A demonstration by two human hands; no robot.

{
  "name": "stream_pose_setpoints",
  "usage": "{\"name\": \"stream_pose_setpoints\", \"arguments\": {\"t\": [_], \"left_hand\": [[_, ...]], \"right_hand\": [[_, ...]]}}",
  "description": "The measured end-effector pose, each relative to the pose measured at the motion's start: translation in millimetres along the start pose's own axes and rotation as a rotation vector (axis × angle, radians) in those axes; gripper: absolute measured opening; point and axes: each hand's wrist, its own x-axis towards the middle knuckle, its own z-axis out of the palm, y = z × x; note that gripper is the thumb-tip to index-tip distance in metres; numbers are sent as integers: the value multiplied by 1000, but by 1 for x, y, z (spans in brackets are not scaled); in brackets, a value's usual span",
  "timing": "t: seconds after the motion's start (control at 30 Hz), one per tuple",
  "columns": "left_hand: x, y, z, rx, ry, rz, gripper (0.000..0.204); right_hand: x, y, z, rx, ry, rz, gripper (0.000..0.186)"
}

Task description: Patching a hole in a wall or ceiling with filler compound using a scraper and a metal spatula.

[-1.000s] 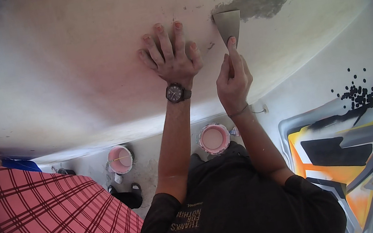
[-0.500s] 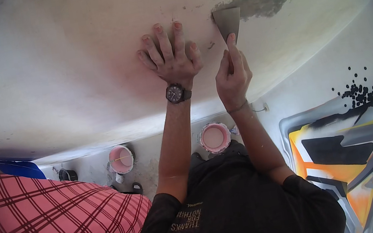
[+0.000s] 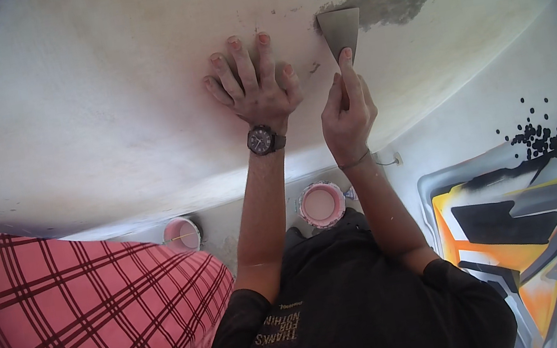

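Observation:
Flat against the pale wall (image 3: 137,109), my left hand (image 3: 259,89) rests with its fingers spread, a dark watch (image 3: 261,140) on its wrist. My right hand (image 3: 350,108) grips a putty knife (image 3: 341,29), one finger stretched along the blade. The blade lies at the left end of a rough dark-grey patch (image 3: 390,5) on the wall, covering part of it. Small dark marks (image 3: 315,67) show between my left hand and the blade. The putty knife's handle is mostly hidden in my right hand.
A pink bucket (image 3: 321,205) stands on the floor close to my body, and a second pink bucket (image 3: 182,234) farther left. A pink checked cloth (image 3: 81,307) fills the lower left. On the right, another wall carries a colourful painting (image 3: 517,209).
The pink checked cloth has spread up and right, covering the blue thing, the person's hand and other floor items at the left. My hands and the putty knife have barely moved.

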Motion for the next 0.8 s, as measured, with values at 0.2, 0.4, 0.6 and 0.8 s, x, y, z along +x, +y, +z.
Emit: {"name": "stream_pose_setpoints", "arguments": {"t": [0.2, 0.4, 0.6, 0.8], "left_hand": [[-2, 8, -2, 9, -8, 4, 51], [-10, 29, 4, 7, 7, 14, 51], [-4, 25, 0, 17, 5, 28, 52], [-2, 18, -5, 20, 1, 26, 52]], "right_hand": [[-1, 3, -6, 21, -4, 17, 47], [-1, 21, -21, 53, -7, 30, 48], [-2, 12, -22, 29, -29, 68, 48], [-5, 8, -19, 22, -24, 33, 47]]}}
